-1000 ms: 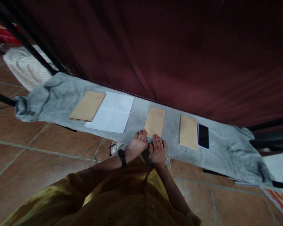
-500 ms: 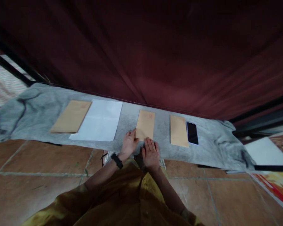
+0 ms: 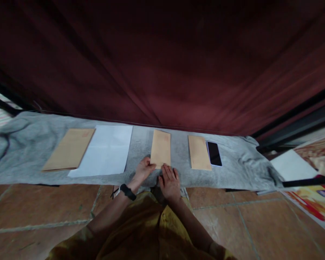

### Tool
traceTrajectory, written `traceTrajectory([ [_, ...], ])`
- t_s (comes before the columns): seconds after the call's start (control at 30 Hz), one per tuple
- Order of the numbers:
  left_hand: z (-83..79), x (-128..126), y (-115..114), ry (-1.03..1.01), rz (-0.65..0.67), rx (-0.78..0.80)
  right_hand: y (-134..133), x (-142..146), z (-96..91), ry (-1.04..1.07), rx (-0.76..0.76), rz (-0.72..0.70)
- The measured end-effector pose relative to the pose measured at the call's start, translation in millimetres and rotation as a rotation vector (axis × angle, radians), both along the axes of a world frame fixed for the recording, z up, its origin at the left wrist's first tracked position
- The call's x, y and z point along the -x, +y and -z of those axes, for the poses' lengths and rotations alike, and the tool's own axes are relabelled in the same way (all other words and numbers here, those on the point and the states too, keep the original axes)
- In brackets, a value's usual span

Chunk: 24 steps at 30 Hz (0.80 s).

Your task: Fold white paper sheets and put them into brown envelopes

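Note:
A brown paper envelope (image 3: pixel 160 146) lies in front of me on the grey cloth (image 3: pixel 180 151). My left hand (image 3: pixel 144 169), with a black band on its wrist, pinches the envelope's lower left corner between thumb and fingers. Along the lower right edge, my right hand (image 3: pixel 170 182) rests with its fingers laid out flat, fingertips on the paper. To the right is another brown envelope (image 3: pixel 199 153). Left of my hands are white paper sheets (image 3: pixel 105 151), and a stack of larger brown envelopes (image 3: pixel 69 150) overlaps their left side.
A phone (image 3: pixel 214 154) with a dark screen lies against the right envelope. Behind the cloth hangs a dark red curtain (image 3: pixel 162 72). A white board (image 3: pixel 294 165) and a colourful printed box (image 3: pixel 314 204) are at the far right. Tiled floor (image 3: pixel 56 206) shows below.
My view has shifted and tilted, so everything on the cloth appears displaced. Both hands keep to the envelope's lower edge, and the left fingers show a clearer pinch on its corner.

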<state>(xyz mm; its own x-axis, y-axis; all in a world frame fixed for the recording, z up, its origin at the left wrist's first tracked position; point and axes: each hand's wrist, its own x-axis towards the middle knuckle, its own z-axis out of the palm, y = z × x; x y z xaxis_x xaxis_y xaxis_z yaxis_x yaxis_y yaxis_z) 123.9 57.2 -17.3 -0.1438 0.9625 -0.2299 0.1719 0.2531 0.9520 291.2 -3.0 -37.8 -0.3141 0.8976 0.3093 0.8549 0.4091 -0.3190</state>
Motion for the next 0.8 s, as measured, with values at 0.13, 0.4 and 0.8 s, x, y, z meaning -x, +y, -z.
traceTrajectory([
  [0.13,-8.7,-6.5,-6.9,-0.06,0.006,-0.032,6.9,0.3,-4.3,0.034,0.014,0.028],
  [0.4,-43.3,-19.6,-14.0,-0.093,0.056,-0.184,30.2,6.6,-25.1,0.307,0.018,0.181],
  [0.8,-19.7,-35.0,-31.6,-0.494,0.007,0.118,27.4,19.1,-31.2,1.703,0.541,0.431],
])
